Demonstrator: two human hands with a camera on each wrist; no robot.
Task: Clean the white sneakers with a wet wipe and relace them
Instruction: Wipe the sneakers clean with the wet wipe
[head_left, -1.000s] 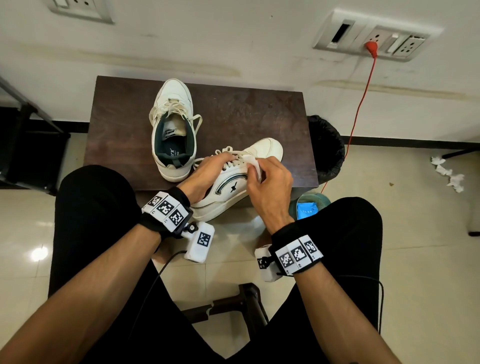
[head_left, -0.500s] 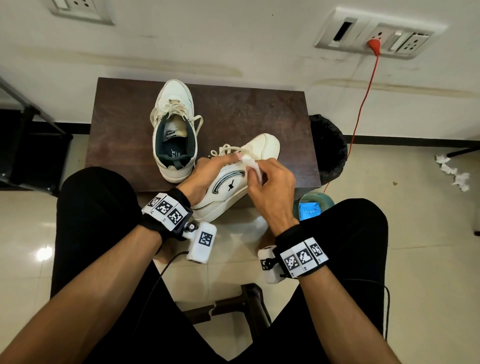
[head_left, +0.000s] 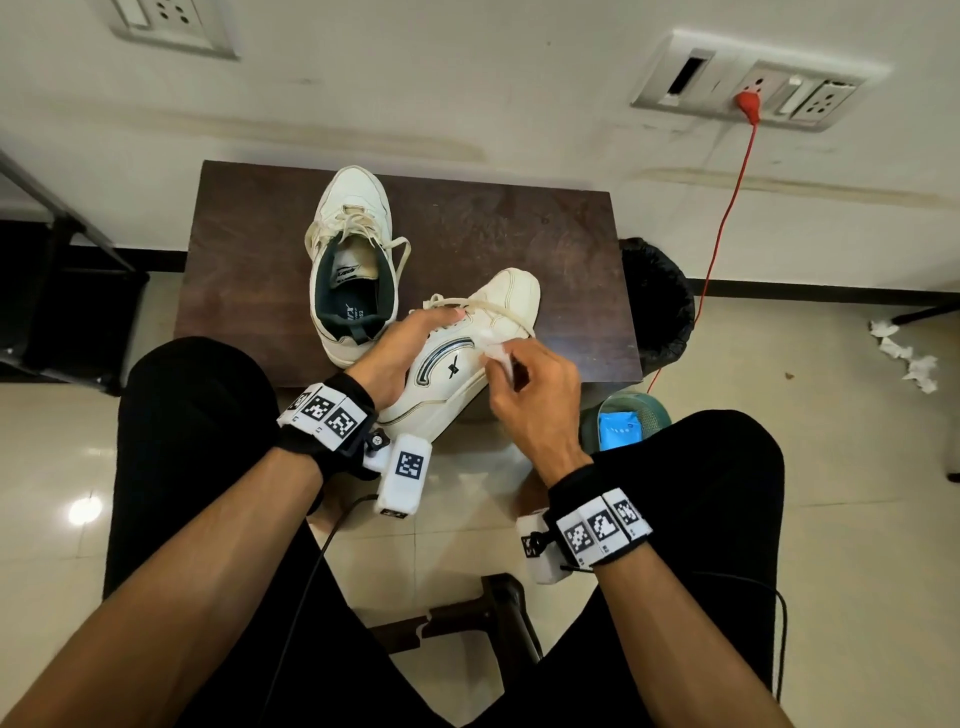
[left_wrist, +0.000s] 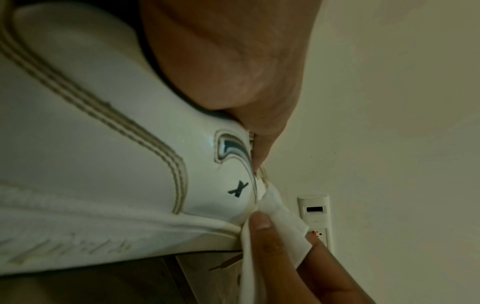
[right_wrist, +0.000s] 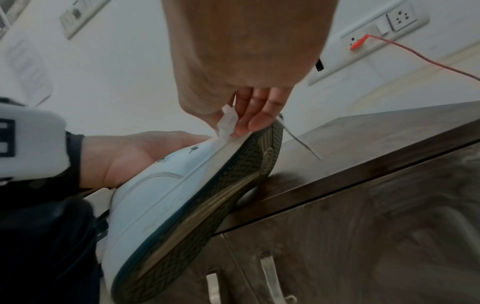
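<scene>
One white sneaker (head_left: 457, 358) leans tilted against the front edge of the dark wooden cabinet top (head_left: 519, 234), its sole (right_wrist: 207, 195) turned to the right. My left hand (head_left: 400, 348) grips it over the collar and laces. My right hand (head_left: 524, 384) pinches a white wet wipe (head_left: 496, 351) and presses it against the sneaker's side near the dark X logo (left_wrist: 237, 189). The wipe (left_wrist: 280, 224) is folded between thumb and fingers. The wipe (right_wrist: 228, 121) touches the upper just above the sole. The second sneaker (head_left: 353, 260) stands upright on the cabinet top, laces loose.
A black-lined bin (head_left: 657, 306) stands to the right of the cabinet. A green basket with a blue wipe pack (head_left: 621, 428) sits on the floor by my right knee. A red cable (head_left: 722, 218) hangs from the wall socket. Crumpled wipes (head_left: 906, 358) lie at far right.
My right hand with the wipe has slid down the sneaker's side, from the laces toward the logo. The left hand keeps its hold and the sneaker has shifted slightly.
</scene>
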